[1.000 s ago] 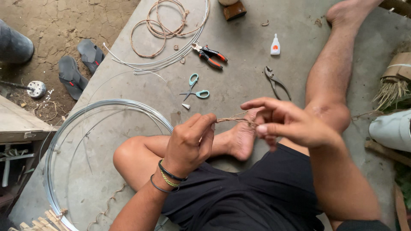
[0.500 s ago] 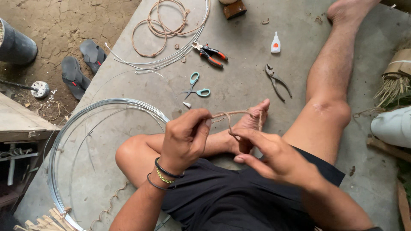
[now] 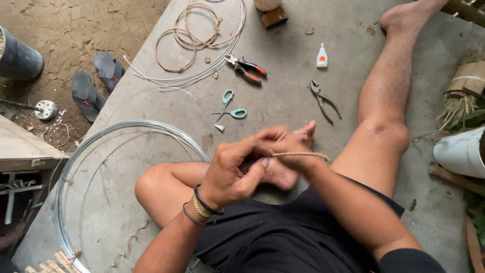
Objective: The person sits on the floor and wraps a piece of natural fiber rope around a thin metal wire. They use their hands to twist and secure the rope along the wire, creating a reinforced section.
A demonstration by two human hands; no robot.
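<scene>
The right hand has come back up from the lap to meet the left hand above the bent foot, and both now pinch a short strand of twine stretched between them and poking out past the right fingers. Beyond them on the concrete floor lie scissors, pliers, red-handled cutters and a glue bottle. A wire coil lies to the left, nothing blocking.

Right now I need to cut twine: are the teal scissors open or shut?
Open. The scissors lie flat on the concrete, handles spread apart and blades parted.
</scene>
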